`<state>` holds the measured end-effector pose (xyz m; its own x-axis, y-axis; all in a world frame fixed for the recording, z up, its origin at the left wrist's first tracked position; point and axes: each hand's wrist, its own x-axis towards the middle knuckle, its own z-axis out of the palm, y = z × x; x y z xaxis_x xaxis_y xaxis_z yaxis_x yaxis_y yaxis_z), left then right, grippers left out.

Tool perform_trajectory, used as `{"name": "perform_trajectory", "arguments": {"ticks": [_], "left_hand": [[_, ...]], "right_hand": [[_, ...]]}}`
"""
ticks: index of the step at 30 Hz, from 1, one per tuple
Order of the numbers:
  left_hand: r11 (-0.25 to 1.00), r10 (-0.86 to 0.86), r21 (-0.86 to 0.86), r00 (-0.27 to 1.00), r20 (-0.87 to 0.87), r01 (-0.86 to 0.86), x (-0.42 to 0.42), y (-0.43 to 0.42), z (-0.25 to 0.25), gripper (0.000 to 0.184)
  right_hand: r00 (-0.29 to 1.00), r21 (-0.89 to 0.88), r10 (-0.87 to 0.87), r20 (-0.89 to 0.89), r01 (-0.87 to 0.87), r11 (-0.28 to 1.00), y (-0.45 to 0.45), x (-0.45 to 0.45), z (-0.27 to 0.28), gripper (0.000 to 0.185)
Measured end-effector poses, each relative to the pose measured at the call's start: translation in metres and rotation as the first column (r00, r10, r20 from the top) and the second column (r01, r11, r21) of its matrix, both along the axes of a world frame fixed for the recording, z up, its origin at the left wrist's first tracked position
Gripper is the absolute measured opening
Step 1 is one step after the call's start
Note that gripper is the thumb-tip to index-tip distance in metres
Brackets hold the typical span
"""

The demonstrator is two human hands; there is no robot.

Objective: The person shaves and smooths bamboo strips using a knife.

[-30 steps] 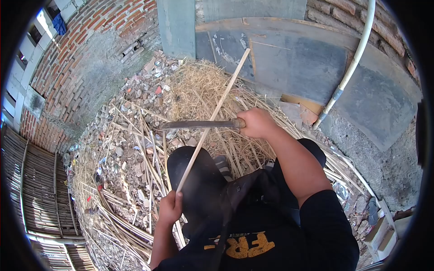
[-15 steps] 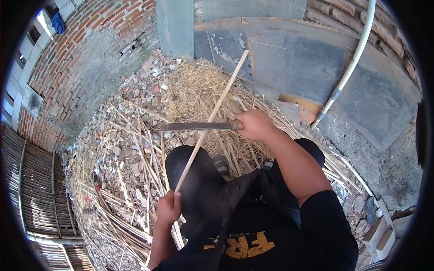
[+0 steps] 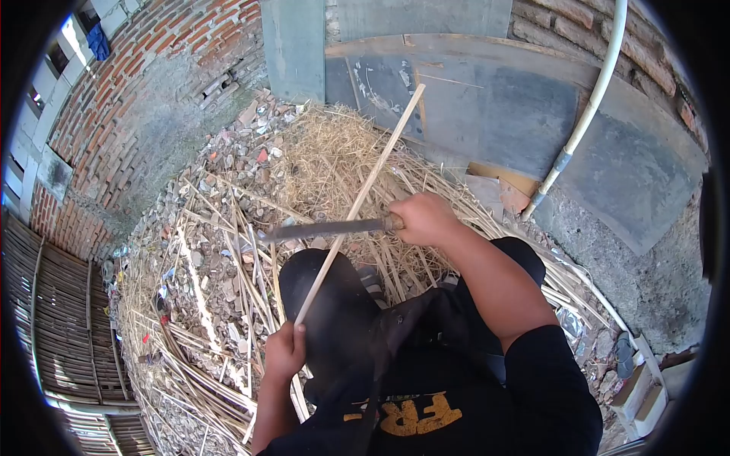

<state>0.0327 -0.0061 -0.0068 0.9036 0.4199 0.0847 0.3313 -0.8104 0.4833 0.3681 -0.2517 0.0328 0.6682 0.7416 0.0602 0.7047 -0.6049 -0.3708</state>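
My left hand is closed around the lower end of a long pale bamboo strip, which slants up and away to the right past my knee. In my right hand is the handle of a machete, with the fingers wrapped round it. Its dark blade points left and crosses the strip just above my knee; the tip is slightly blurred. Whether the edge touches the strip I cannot tell.
A heap of pale shavings lies beyond my knees, among rubble and loose bamboo strips. Grey panels lean at the back beside a white pipe. A bamboo slat panel stands at the left.
The machete has come slightly toward me and left along the strip, and its blade now tilts with the tip lower. The strip's far end has shifted a little right.
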Motion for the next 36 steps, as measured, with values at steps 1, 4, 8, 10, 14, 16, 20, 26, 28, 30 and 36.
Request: {"name": "perform_trajectory", "arguments": {"ticks": [1,4,8,10,14,16,20,26,28,30,36], "left_hand": [[1.0,-0.01,0.004,1.0,0.005,0.01,0.001,0.002,-0.001,0.037],[1.0,0.016,0.025,1.0,-0.008,-0.016,-0.004,0.003,-0.002,0.036],[0.996,0.022,0.084,1.0,-0.013,-0.021,-0.007,0.004,0.008,0.035],[0.996,0.028,0.084,0.999,-0.025,-0.026,-0.009,0.006,0.006,0.035],[0.999,0.013,0.032,1.0,-0.003,-0.013,-0.002,0.002,0.003,0.036],[1.0,0.009,-0.003,1.0,0.002,-0.009,-0.002,0.002,0.004,0.037],[0.998,0.044,0.031,0.997,0.055,-0.046,-0.004,0.003,0.004,0.035],[0.988,0.11,0.101,0.991,0.072,-0.117,-0.008,-0.008,0.012,0.033],[0.988,0.122,0.089,0.991,0.057,-0.127,-0.011,-0.01,0.009,0.033],[0.988,0.127,0.079,0.991,0.044,-0.13,-0.012,-0.013,0.005,0.034],[0.986,0.144,0.087,0.989,-0.007,-0.143,-0.008,-0.019,0.009,0.039]], "right_hand": [[0.992,-0.098,0.105,0.073,-0.098,0.99,0.003,-0.001,0.002,0.034],[0.961,0.119,-0.115,-0.253,0.149,0.982,0.001,0.039,-0.034,0.037],[0.838,0.304,-0.475,-0.268,0.542,0.783,-0.011,0.094,-0.063,0.04],[0.821,0.337,-0.46,-0.339,0.563,0.755,-0.021,0.085,-0.052,0.042],[0.864,0.316,-0.461,-0.203,0.503,0.804,-0.021,0.062,-0.03,0.039],[0.899,0.292,-0.413,-0.146,0.438,0.85,-0.022,0.048,-0.019,0.038],[0.958,0.281,-0.283,-0.041,0.283,0.917,-0.024,0.034,-0.009,0.037],[0.999,0.2,-0.02,0.042,0.011,0.98,-0.006,0.019,-0.007,0.031],[0.997,0.134,0.041,0.071,-0.05,0.99,-0.005,0.008,0.005,0.028],[0.994,0.126,0.061,0.092,-0.072,0.989,-0.004,0.009,-0.002,0.026],[0.999,0.126,-0.032,-0.017,0.034,0.991,-0.01,0.023,-0.015,0.027]]}}
